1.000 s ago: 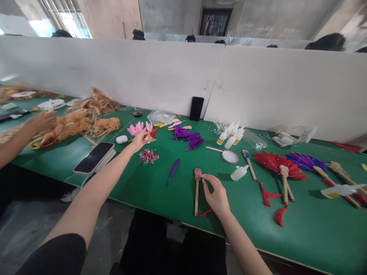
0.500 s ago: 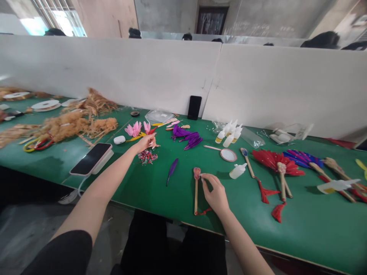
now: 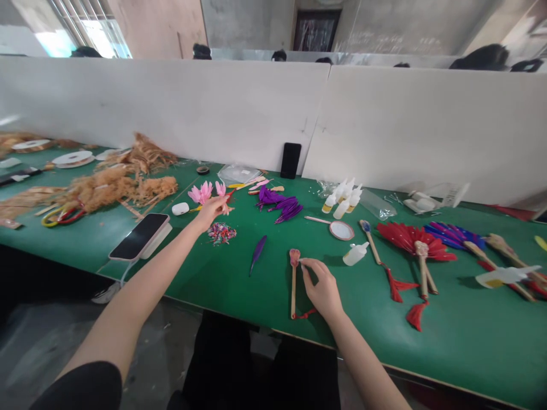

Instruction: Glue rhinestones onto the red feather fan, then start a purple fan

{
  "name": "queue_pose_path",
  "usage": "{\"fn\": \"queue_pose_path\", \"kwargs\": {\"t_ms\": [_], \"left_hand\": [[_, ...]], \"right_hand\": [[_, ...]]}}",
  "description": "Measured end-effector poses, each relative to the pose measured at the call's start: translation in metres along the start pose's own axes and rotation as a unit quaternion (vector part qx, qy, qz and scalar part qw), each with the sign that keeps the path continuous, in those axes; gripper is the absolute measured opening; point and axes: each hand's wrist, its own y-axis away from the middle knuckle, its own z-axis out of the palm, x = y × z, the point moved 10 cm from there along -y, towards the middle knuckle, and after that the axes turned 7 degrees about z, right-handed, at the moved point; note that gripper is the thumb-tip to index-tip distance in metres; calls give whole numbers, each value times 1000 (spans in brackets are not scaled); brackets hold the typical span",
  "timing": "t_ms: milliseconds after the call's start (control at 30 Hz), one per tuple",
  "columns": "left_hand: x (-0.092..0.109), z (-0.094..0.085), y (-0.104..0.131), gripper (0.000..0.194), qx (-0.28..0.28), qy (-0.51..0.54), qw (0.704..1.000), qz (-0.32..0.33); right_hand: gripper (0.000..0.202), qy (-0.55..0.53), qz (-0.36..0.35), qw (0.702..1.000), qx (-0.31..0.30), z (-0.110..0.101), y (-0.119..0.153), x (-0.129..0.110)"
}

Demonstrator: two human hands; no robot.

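Observation:
My left hand (image 3: 215,210) is stretched out over the table, fingers partly spread, next to pink feathers (image 3: 201,192) and a red feather (image 3: 231,195). Just below it lies a pile of small multicoloured bits (image 3: 221,233). My right hand (image 3: 323,287) rests beside a wooden handle (image 3: 293,290) with a reddish rounded head and a red cord. Its thumb and forefinger are pinched together by that head; whatever is between them is too small to make out. Between my hands lies a single purple feather (image 3: 258,254), with a bunch of purple feathers (image 3: 285,208) behind it.
Small glue bottles (image 3: 341,199) stand at the back, and another bottle (image 3: 355,254) lies nearer. A round white dish (image 3: 341,230), a red feather fan (image 3: 412,242) and red tassels (image 3: 416,315) are to the right. Leftward are a phone (image 3: 140,236), scissors (image 3: 64,215) and brown fibre (image 3: 102,185).
My left hand has drawn slightly left beside the feathers. My right hand stays by the wooden handle. A co-worker's hand at the far left edge has gone from there.

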Motion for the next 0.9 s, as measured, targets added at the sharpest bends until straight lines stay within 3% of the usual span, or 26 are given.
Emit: {"fn": "queue_pose_path", "kwargs": {"t_ms": [133,267,367,500,700,900], "left_hand": [[15,18,39,31,93,-153,982,62],[21,59,60,28,67,-247,959,120],[18,67,52,28,58,-290,945,139],[7,52,39,30,80,-326,932,134],[0,26,40,32,114,-328,931,110],[-10,-27,45,42,159,-273,946,77]], "right_hand": [[20,-4,-5,1000,-5,1,0,-1],[20,-3,0,1000,-7,1,1,0],[20,-2,0,1000,-4,0,1,-1],[21,2,1,1000,-3,0,1,0],[21,-2,0,1000,2,-1,1,1],[21,-4,9,1000,-2,-1,2,1]]}}
